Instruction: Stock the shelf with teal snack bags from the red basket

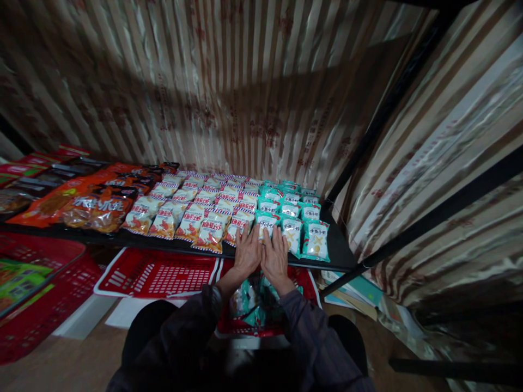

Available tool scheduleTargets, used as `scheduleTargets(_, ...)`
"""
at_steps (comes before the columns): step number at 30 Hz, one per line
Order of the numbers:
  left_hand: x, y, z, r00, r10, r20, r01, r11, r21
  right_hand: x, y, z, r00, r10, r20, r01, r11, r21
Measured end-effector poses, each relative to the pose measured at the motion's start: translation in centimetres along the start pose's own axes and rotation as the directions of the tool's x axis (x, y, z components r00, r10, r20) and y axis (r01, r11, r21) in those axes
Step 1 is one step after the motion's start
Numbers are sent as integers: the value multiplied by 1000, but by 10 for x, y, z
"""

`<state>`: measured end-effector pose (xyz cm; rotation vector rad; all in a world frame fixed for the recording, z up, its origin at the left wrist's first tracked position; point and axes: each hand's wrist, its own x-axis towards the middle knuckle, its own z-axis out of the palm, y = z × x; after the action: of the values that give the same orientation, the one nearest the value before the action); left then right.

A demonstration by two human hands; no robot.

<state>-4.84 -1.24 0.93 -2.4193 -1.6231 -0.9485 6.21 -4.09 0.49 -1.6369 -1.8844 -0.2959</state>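
My left hand [247, 251] and my right hand [275, 255] are side by side at the front edge of the black shelf [337, 247]. Their fingers are stretched out over the front row of snack bags. Under my fingertips lies a teal-and-white snack bag [267, 219], its lower part hidden by my hands. Left of it, my left fingers overlap a white snack bag with red lettering [237, 220]. More teal bags [316, 242] stand in rows to the right. Below my wrists, a red basket [312, 291] holds several teal snack bags [255, 316].
Orange snack bags [98, 209] and dark packets [49, 174] fill the shelf's left part. Another red basket [163, 272] lies under the shelf, and one with green packages is at far left. Black frame bars [408, 239] and a striped curtain [229, 81] enclose the shelf.
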Motion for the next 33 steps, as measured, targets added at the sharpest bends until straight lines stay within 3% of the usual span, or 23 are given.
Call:
scheduleTargets(5,-2,-1,-2,999,-7,-51,6,1000,-27,0,-2,-2,996,-50,-77,53,998,31)
scheduleTargets(9,-3,-13,-21,985,-79,-154,78,997,-15,4,-22,-3,982,-152,-112,160,984,71)
scheduleTargets(14,-3,-64,-58,936,-238,-261,263,962,68,21,-76,13,963,-260,-65,267,952,148)
scheduleTargets(21,-22,-154,-93,846,-451,-285,510,840,186,53,-160,50,926,-367,89,346,919,191)
scheduleTargets(27,-35,-198,-98,782,-544,-306,608,774,178,70,-207,69,880,-411,238,376,909,179)
scheduleTargets(33,-44,-220,-86,791,-556,-256,606,771,197,67,-218,91,854,-420,308,403,907,120)
